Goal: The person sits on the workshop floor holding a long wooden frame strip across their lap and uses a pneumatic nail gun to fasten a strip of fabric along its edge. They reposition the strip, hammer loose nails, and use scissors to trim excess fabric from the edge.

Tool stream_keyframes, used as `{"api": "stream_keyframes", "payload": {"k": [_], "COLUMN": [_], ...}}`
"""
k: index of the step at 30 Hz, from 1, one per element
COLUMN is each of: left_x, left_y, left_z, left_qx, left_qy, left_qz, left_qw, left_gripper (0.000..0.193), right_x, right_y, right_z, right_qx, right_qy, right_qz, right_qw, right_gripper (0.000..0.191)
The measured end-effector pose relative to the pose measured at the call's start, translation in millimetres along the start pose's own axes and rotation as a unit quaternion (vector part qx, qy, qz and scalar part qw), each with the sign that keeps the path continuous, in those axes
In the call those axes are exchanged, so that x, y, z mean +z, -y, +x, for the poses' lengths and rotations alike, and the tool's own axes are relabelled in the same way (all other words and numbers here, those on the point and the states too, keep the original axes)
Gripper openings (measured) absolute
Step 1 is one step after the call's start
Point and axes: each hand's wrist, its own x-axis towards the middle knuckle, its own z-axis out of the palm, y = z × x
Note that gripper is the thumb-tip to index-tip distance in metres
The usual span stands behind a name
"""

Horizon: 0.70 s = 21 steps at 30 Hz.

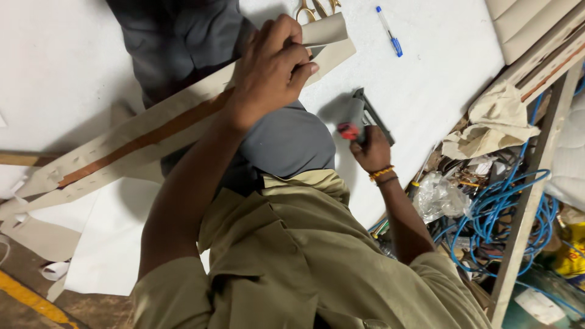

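On the white table (439,73), both hands closed: left (271,70) pinching diagonal beige strip (152,131); right (368,149) gripping stapler (365,113).

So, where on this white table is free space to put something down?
The white tabletop is bare between the blue pen and the staple gun in the right hand. Another bare patch lies upper left, above the beige strip. The shelf of blue hoses is crowded.

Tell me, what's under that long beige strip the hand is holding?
Under the beige strip lie a brown wooden slat, grey cloth and the white table. The left hand covers its folded end, so what lies below there is hidden.
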Motion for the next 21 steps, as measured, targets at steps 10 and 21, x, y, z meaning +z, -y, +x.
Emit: {"api": "stream_keyframes", "payload": {"k": [10, 21], "left_x": [3.2, -0.6], "left_y": [-1.2, -3.0], "left_z": [2.8, -1.9], "left_qx": [0.023, 0.011], "left_qy": [-0.035, -0.057], "left_qz": [0.061, 0.068], "left_qw": [0.997, 0.996], "left_gripper": [0.019, 0.016], "right_x": [-126.1, -149.4], "right_y": [83.2, 154.9], "right_z": [5.3, 46.7], "right_qx": [-0.019, -0.111], "right_qy": [0.036, 0.036], "right_qz": [0.239, 0.125], "right_qw": [0.97, 0.985], "right_gripper": [0.019, 0.016]}}
